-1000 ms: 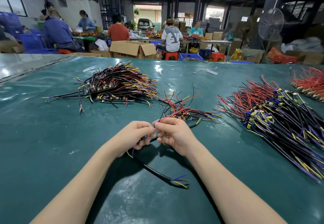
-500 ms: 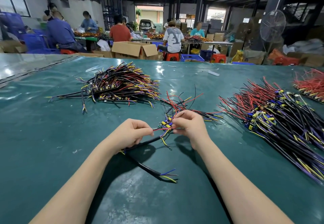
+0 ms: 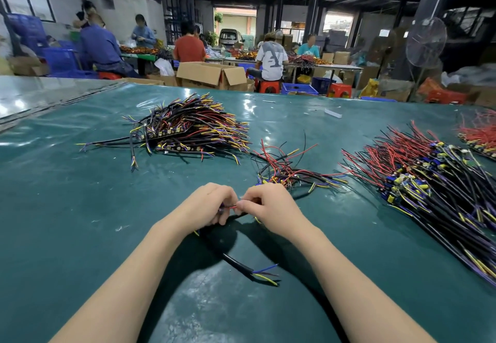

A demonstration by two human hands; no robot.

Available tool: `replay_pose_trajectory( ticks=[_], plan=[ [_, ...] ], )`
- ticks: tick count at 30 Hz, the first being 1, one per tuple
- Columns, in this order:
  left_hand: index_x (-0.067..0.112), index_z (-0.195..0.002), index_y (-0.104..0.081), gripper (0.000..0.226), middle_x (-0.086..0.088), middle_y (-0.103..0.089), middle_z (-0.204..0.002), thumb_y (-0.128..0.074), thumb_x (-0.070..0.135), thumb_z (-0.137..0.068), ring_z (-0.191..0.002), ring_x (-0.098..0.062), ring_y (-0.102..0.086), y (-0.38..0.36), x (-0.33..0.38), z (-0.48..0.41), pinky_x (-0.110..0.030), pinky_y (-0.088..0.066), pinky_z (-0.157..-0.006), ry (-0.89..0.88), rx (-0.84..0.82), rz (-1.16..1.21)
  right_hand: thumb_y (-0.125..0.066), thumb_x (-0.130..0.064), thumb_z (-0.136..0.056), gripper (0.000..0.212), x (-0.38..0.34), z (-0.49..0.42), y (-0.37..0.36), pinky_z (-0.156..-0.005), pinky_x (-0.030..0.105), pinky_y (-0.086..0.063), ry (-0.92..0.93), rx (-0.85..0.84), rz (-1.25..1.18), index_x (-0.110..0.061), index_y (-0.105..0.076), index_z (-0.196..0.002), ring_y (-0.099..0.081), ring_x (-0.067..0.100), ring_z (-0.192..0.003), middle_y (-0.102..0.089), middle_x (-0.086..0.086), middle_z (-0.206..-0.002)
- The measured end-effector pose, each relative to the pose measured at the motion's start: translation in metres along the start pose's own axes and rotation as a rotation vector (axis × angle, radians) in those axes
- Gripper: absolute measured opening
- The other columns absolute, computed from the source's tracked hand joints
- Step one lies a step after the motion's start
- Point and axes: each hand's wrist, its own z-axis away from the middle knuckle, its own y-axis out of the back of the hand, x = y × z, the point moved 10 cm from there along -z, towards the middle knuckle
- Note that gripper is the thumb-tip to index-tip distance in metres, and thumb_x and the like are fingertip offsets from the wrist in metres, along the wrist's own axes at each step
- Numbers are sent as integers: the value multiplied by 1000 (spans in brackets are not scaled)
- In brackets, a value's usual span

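My left hand (image 3: 208, 208) and my right hand (image 3: 271, 206) meet over the green table (image 3: 67, 208), both with curled fingers. Between their fingertips they pinch thin wires, a short red stretch (image 3: 233, 206) showing in the gap. A thick black cable (image 3: 236, 263) runs from under my left hand toward me and ends in loose blue and yellow leads. What the fingers hold inside the fists is hidden.
A small tangle of red and black wires (image 3: 284, 167) lies just beyond my right hand. A big wire bundle (image 3: 188, 130) sits far left, a larger pile (image 3: 434, 189) at right, red wires (image 3: 480, 136) far right. Other people work at tables behind.
My right hand drew back from the small tangle toward my left hand; the two hands now meet closely. The black cable's loose end shifted a little.
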Motion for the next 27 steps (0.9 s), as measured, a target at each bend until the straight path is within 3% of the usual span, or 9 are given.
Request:
replay_pose_trajectory(
  ticks=[4, 6, 9, 11, 13, 18, 22, 27],
  plan=[
    [18, -73, -56, 35, 1, -46, -38, -28, 19, -95, -32, -11, -26, 1, 1, 2, -15, -24, -35, 7, -17, 0, -66, -14, -83, 28, 6, 2, -5, -44, 15, -24, -78, -149, -309, -17, -61, -56, -33, 2, -39, -40, -10, -36],
    [17, -68, -56, 39, 0, -43, -36, -32, 24, -97, -31, -11, -24, 3, 0, 3, -15, -22, -34, 29, -34, 31, -63, -12, -85, 32, 11, 7, -7, -40, 12, -24, -119, -232, -448, -19, -60, -55, -31, 2, -36, -38, -11, -35],
    [16, -60, -56, 29, 2, -39, -35, -56, 25, -87, -31, -8, -25, -1, 3, 5, -14, -20, -34, 10, -99, 71, -58, -7, -88, 30, 16, 14, -9, -39, 14, -22, -141, -311, -629, -12, -60, -58, -29, 3, -34, -37, -10, -37],
    [20, -55, -60, 25, 3, -39, -35, -60, 28, -79, -33, -9, -26, -6, 5, 7, -14, -21, -35, -18, -151, 48, -53, -4, -89, 29, 19, 17, -13, -37, 14, -22, -152, -350, -682, -9, -59, -61, -30, 3, -32, -39, -9, -36],
    [23, -53, -64, 32, 4, -39, -36, -63, 23, -85, -34, -9, -26, -4, 3, 7, -14, -23, -36, -22, -151, 34, -51, -4, -89, 28, 22, 19, -16, -37, 13, -22, -175, -376, -737, -8, -57, -62, -30, 3, -31, -40, -8, -34],
    [26, -52, -67, 28, 7, -37, -35, -69, 26, -80, -33, -8, -26, 9, -2, 5, -14, -22, -36, -28, -99, 47, -66, -11, -74, 26, 36, 19, -12, -40, 12, -16, -244, -341, -904, -16, -64, -48, -26, 4, -32, -35, -7, -35],
    [26, -50, -64, 28, 6, -40, -36, -72, 35, -76, -35, -10, -33, 9, -8, 2, -17, -26, -40, -7, -54, -105, -61, -3, -82, 36, 51, 18, -12, -38, 12, -17, -312, -278, -727, -14, -62, -48, -23, 7, -30, -31, -6, -32],
    [23, -48, -62, 31, 6, -44, -38, -71, 30, -77, -37, -7, -40, 14, -11, -3, -18, -31, -42, -14, 44, -210, -74, -14, -73, 33, 62, 11, 2, -39, 16, -24, -357, -99, -393, -18, -58, -45, -28, 5, -31, -36, -9, -32]
  ],
)
